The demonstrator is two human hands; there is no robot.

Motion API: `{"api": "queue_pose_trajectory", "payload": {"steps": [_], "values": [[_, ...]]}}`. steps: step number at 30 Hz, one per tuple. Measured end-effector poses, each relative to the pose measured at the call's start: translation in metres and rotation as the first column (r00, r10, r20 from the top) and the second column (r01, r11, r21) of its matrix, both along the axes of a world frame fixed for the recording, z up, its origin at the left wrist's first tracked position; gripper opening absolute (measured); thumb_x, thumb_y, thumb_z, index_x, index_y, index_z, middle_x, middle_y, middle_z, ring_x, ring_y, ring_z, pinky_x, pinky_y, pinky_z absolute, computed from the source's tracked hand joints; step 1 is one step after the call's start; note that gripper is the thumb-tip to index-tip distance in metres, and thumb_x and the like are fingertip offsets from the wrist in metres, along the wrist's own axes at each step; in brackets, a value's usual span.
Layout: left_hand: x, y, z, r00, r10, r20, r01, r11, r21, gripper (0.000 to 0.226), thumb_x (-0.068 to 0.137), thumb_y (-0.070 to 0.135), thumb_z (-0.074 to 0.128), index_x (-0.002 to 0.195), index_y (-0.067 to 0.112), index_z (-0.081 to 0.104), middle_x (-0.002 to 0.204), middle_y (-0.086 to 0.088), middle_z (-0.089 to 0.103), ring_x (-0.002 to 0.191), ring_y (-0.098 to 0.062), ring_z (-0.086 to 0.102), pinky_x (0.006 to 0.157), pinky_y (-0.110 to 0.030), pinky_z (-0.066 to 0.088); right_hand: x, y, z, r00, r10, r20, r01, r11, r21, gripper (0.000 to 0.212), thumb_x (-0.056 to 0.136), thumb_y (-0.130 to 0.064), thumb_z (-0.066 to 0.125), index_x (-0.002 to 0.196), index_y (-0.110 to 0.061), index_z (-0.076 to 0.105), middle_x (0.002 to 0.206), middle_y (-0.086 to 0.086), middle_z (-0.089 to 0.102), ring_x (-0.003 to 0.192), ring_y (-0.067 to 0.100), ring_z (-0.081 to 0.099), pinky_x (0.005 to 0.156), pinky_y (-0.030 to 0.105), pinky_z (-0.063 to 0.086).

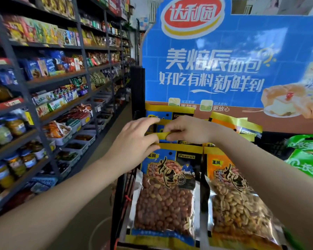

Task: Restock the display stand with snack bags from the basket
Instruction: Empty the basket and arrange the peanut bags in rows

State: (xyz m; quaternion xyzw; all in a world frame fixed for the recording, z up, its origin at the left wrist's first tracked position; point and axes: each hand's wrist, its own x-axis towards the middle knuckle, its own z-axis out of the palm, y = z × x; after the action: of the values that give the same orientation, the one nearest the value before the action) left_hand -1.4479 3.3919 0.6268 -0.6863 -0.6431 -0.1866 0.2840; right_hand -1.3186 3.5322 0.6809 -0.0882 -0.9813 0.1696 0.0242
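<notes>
A display stand [136, 91] with a blue header board holds rows of peanut bags. At the front left hangs a blue-and-yellow peanut bag [165, 195], and an orange peanut bag [237, 201] hangs to its right. Both my hands are up at the yellow top strip of a blue bag [163, 135] in the row behind. My right hand [186, 130] pinches that strip. My left hand [135, 141] lies against the strips at their left end, its fingers stretched over them. The basket is not in view.
Dark shelving [43, 82] full of snacks, jars and trays runs along the left, with a narrow aisle floor [105, 147] between it and the stand. Green snack bags [305, 159] hang at the stand's right side. More orange bags [238, 125] sit in the back row.
</notes>
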Motion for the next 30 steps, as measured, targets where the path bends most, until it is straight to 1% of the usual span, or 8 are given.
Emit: {"api": "queue_pose_trajectory", "payload": {"steps": [3, 7, 9, 14, 20, 24, 27, 30], "values": [[0.002, -0.007, -0.002, 0.995, -0.096, 0.004, 0.096, 0.993, -0.067, 0.024, 0.085, 0.032, 0.051, 0.077, 0.013, 0.064, 0.084, -0.002, 0.070, 0.072, -0.019, 0.066, 0.057, -0.026, 0.052, 0.012, -0.009, -0.002, 0.998, 0.028, 0.062, -0.024, 0.997, -0.069, 0.018, 0.094, -0.019, 0.051, 0.102, -0.012, 0.065, 0.076, -0.010, 0.060, 0.066, -0.006, 0.051, 0.067, 0.011, 0.036], [0.010, -0.019, -0.007, 0.993, -0.047, 0.112, 0.055, 0.996, -0.070, 0.027, 0.082, 0.027, 0.067, 0.099, 0.018, 0.048, 0.052, 0.004, 0.058, 0.035, -0.009, 0.048, 0.034, -0.010, 0.015, 0.031, 0.003, -0.002, 0.986, 0.004, 0.169, 0.002, 0.999, -0.034, 0.028, 0.083, -0.032, 0.065, 0.106, -0.015, 0.066, 0.097, -0.007, 0.067, 0.086, 0.005, 0.059, 0.084, 0.024, 0.044], [0.010, -0.021, -0.007, 0.998, 0.002, 0.066, 0.005, 0.995, -0.095, 0.042, 0.075, 0.023, 0.075, 0.111, 0.018, 0.054, 0.055, 0.006, 0.062, 0.034, -0.006, 0.044, 0.037, -0.004, 0.007, 0.036, 0.008, -0.007, 0.993, -0.010, 0.118, 0.008, 1.000, 0.019, 0.021, 0.083, -0.024, 0.067, 0.093, -0.006, 0.068, 0.084, 0.006, 0.065, 0.069, 0.004, 0.055, 0.072, 0.018, 0.042], [0.019, -0.011, 0.014, 0.999, -0.019, 0.026, 0.024, 0.970, -0.241, 0.022, 0.086, 0.033, 0.062, 0.103, 0.020, 0.066, 0.083, -0.001, 0.071, 0.074, -0.022, 0.065, 0.053, -0.026, 0.039, 0.039, 0.002, -0.011, 0.997, 0.070, -0.043, -0.072, 0.997, -0.040, 0.007, 0.082, -0.014, 0.068, 0.077, -0.011, 0.070, 0.056, -0.014, 0.055, 0.050, -0.001, 0.053, 0.051, 0.007, 0.036], [0.021, -0.011, -0.007, 0.982, -0.181, -0.044, 0.159, 0.939, -0.305, 0.031, 0.083, 0.031, 0.039, 0.084, 0.021, 0.069, 0.067, 0.004, 0.071, 0.057, -0.017, 0.067, 0.042, -0.028, 0.052, 0.064, 0.024, -0.017, 0.994, -0.084, -0.074, 0.045, 0.903, -0.427, 0.036, 0.092, -0.031, 0.046, 0.097, -0.002, 0.067, 0.089, 0.012, 0.070, 0.078, 0.014, 0.066, 0.076, 0.024, 0.054], [0.024, -0.012, -0.025, 0.976, -0.182, -0.117, 0.123, 0.912, -0.391, 0.031, 0.077, 0.027, 0.040, 0.079, 0.025, 0.070, 0.069, 0.008, 0.071, 0.060, -0.014, 0.067, 0.040, -0.029, 0.052, 0.059, 0.046, -0.037, 0.982, -0.157, -0.104, 0.176, 0.963, 0.205, 0.022, 0.093, -0.021, 0.051, 0.105, -0.007, 0.065, 0.109, 0.009, 0.067, 0.098, 0.022, 0.062, 0.083, 0.028, 0.044], [0.023, -0.014, -0.025, 0.981, -0.185, -0.055, 0.151, 0.914, -0.377, 0.032, 0.079, 0.028, 0.040, 0.083, 0.023, 0.071, 0.073, 0.008, 0.072, 0.065, -0.015, 0.069, 0.044, -0.032, 0.054, 0.046, 0.038, -0.055, 0.977, -0.165, -0.133, 0.203, 0.912, 0.356, 0.029, 0.091, -0.024, 0.053, 0.116, -0.010, 0.058, 0.118, 0.010, 0.062, 0.108, 0.030, 0.057, 0.091, 0.043, 0.050], [0.026, -0.014, -0.024, 0.981, -0.186, -0.060, 0.151, 0.916, -0.371, 0.032, 0.081, 0.028, 0.040, 0.084, 0.020, 0.071, 0.075, 0.005, 0.072, 0.067, -0.017, 0.069, 0.046, -0.034, 0.055, 0.034, 0.033, -0.056, 0.962, -0.221, -0.158, 0.267, 0.875, 0.405, 0.033, 0.088, -0.029, 0.058, 0.117, -0.012, 0.055, 0.114, 0.011, 0.062, 0.105, 0.030, 0.057, 0.087, 0.040, 0.049]]}}
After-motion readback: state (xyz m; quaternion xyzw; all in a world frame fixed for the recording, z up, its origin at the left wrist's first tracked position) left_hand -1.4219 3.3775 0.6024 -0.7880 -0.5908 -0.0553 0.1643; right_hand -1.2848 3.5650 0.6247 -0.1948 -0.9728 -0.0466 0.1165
